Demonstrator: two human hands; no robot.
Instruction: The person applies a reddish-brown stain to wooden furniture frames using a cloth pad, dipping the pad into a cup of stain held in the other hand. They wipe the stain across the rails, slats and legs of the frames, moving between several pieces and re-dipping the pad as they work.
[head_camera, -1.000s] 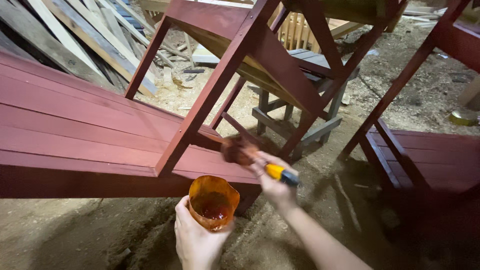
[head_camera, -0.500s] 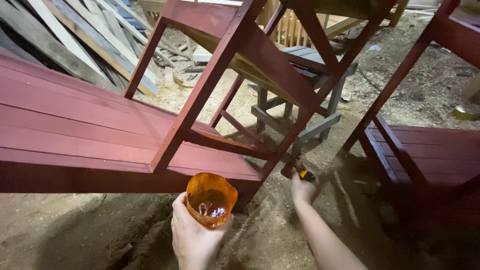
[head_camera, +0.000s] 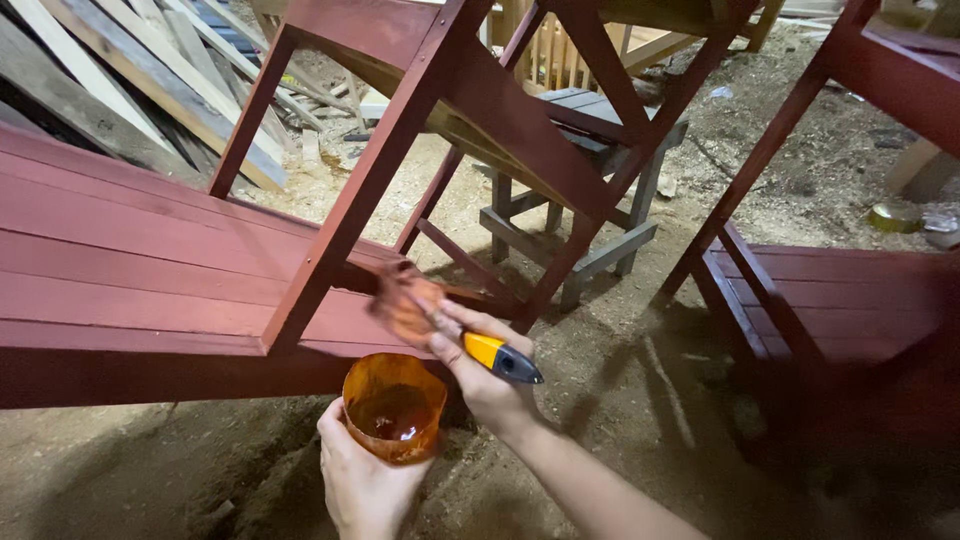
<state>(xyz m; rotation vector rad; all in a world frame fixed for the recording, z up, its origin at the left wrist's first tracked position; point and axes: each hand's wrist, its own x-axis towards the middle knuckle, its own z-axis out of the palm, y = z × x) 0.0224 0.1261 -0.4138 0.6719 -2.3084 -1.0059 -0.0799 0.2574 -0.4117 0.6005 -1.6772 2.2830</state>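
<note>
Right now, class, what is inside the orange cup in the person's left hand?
The orange cup in the left hand holds a shallow pool of dark reddish-brown liquid. Its bottom is hidden beneath the liquid.

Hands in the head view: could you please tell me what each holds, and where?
Left hand grips the orange cup around its base; right hand holds the paintbrush by its handle.

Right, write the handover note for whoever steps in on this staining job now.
Left hand: holds the orange cup of dark stain, low by the bench edge.
Right hand: grips the yellow-handled brush, bristles blurred against the red bench near its diagonal leg.
Done: bench slats and frame look coated red.
Left: the grey stool behind is unpainted; the spot under the brush can't be judged.
</note>
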